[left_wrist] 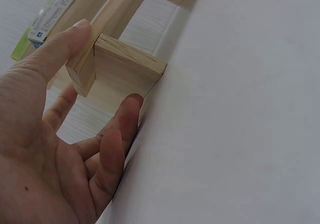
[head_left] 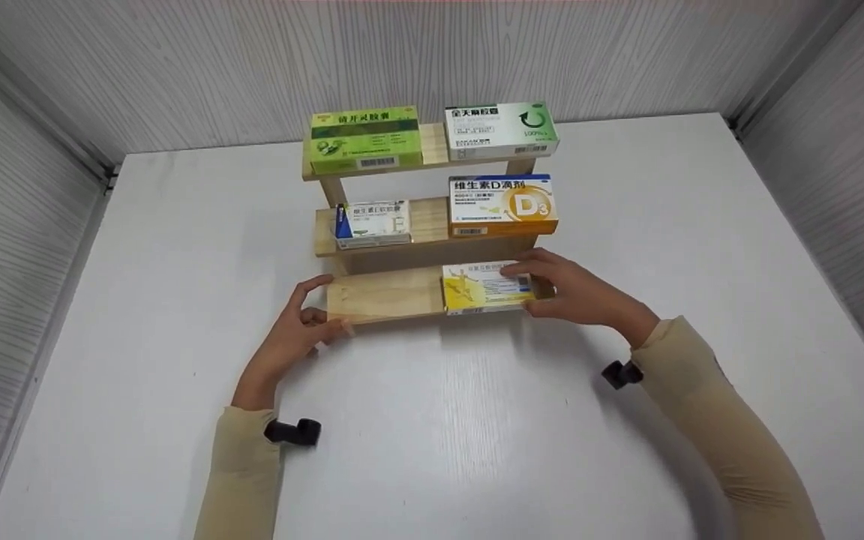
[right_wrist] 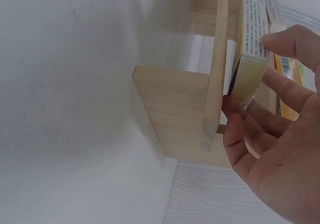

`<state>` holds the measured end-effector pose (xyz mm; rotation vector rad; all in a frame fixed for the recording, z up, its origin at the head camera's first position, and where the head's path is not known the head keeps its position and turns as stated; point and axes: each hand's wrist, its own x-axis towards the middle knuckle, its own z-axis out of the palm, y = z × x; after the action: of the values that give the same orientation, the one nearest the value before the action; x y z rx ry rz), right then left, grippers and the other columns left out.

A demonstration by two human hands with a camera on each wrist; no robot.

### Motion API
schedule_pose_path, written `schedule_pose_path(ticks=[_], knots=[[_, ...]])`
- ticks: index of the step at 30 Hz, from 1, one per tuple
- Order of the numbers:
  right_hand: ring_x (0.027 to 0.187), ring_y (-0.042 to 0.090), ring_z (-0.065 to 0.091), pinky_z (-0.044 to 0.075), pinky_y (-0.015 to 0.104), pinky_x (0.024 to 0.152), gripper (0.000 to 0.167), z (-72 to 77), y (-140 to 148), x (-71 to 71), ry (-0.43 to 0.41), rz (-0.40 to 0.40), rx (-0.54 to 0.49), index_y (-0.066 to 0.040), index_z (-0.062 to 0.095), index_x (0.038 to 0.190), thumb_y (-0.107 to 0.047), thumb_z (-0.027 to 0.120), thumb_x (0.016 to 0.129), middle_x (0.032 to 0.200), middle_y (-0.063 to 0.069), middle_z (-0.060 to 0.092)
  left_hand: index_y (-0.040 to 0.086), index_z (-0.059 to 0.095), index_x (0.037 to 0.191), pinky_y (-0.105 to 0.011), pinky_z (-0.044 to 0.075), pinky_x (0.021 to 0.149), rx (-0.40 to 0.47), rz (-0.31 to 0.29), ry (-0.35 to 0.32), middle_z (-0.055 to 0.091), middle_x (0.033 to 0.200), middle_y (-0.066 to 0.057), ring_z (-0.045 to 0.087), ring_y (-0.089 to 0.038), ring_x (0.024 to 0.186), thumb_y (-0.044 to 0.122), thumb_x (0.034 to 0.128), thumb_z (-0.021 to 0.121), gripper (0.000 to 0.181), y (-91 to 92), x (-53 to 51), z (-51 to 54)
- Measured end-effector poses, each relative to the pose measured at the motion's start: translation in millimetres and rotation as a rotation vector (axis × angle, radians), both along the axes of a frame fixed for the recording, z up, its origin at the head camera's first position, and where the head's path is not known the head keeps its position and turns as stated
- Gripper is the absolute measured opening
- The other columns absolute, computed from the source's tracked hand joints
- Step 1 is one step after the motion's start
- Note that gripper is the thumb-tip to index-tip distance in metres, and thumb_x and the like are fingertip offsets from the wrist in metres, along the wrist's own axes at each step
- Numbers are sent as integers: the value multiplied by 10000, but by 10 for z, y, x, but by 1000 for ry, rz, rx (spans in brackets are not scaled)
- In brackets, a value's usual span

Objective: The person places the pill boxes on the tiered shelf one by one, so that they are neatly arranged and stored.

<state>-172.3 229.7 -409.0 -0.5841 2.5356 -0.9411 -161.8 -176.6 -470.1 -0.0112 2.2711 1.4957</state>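
Note:
A three-tier wooden rack (head_left: 387, 295) stands on the white table. On the right part of its bottom shelf lies a white and yellow medicine box (head_left: 481, 289). My right hand (head_left: 573, 291) pinches that box at its right end; in the right wrist view the thumb lies on the box's printed side (right_wrist: 254, 29) and fingers are at its end. My left hand (head_left: 297, 335) grips the left end of the bottom shelf, its thumb at the front edge and index finger at the back edge. In the left wrist view, the other fingers (left_wrist: 110, 159) curl loosely beside the shelf.
The top shelf bears a green box (head_left: 364, 139) and a white-green box (head_left: 499, 129). On the middle shelf are a small white-blue box (head_left: 373, 223) and an orange-white D3 box (head_left: 503, 206). Wood-patterned panels (head_left: 207, 67) enclose the table's back and sides.

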Motion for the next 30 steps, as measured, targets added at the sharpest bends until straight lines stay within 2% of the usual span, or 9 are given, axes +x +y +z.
schedule_pose_path(ticks=[3,7,13,22,28,30], knots=[[1222,294,413,362,471,1070,528,-6,-68,-38,7,7,-19,-109,539,1364,-67,642,847,1436,134,425,335,235,1491,-264,394,566,12,-10,25,592,935,-53,550,-164,768,308,877,709,777,-7,2,-12],[1228,304,395,358,457,1051,519,12,-116,-61,27,20,-1,-88,544,1356,-71,639,846,1442,149,412,314,238,1493,-253,392,546,22,-17,37,594,900,-30,555,-154,749,297,883,701,766,-15,-1,-30],[1269,322,372,333,487,1083,513,40,-127,-73,24,22,45,-92,536,1368,-89,618,861,1478,157,386,311,236,1498,-250,386,551,22,-17,27,595,899,-26,553,-156,752,281,892,691,758,-12,-18,-23],[1271,324,355,322,480,1085,505,29,-131,-84,13,25,33,-84,534,1366,-77,601,866,1490,154,378,288,217,1514,-263,402,557,38,-24,5,599,906,-28,562,-165,767,227,911,668,755,-28,-25,-14],[1307,330,337,306,481,1106,514,13,-145,-90,-5,9,34,-108,530,1377,-93,601,868,1517,142,349,325,218,1507,-266,400,569,19,-12,2,590,930,-36,552,-167,778,278,899,686,768,-28,-19,-37],[1291,337,348,327,476,1077,514,10,-142,-87,1,10,30,-101,532,1376,-82,606,867,1524,150,344,339,223,1500,-264,399,564,12,-9,7,588,940,-42,550,-165,778,302,890,696,773,-18,-9,-25]])
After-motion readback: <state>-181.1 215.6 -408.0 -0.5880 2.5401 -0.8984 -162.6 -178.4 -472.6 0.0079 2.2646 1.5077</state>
